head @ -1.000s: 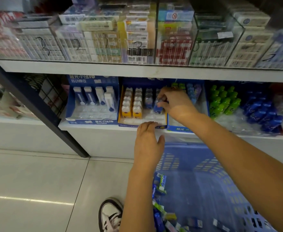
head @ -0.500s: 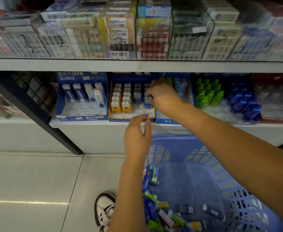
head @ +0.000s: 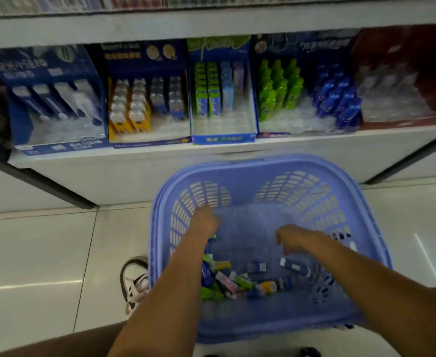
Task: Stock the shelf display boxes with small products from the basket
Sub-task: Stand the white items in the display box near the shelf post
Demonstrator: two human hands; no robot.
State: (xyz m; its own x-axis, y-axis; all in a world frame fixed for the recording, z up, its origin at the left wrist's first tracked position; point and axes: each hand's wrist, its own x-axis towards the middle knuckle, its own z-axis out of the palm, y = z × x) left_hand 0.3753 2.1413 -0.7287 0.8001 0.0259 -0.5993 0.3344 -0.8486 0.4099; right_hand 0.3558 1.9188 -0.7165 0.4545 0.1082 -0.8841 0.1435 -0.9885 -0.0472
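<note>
The blue plastic basket stands on the floor below the shelf, with several small wrapped products heaped at its bottom. Both of my hands are down inside it, above the heap. My left hand is near the basket's left wall, seen from its back and blurred, with its fingers turned down out of sight. My right hand hangs at the middle right, fingers loosely curled downward and holding nothing. On the shelf stand the display boxes: a blue one, one with yellow and blue items, and one with green and blue packs.
Green bottles and blue bottles fill the trays to the right. An upper shelf board overhangs the boxes. A dark frame leg slants down at the left. My shoe rests on the tiled floor beside the basket.
My right hand has left the yellow-and-blue display box and dropped into the basket. My left hand has come off the shelf edge into the basket. The view has tilted downward.
</note>
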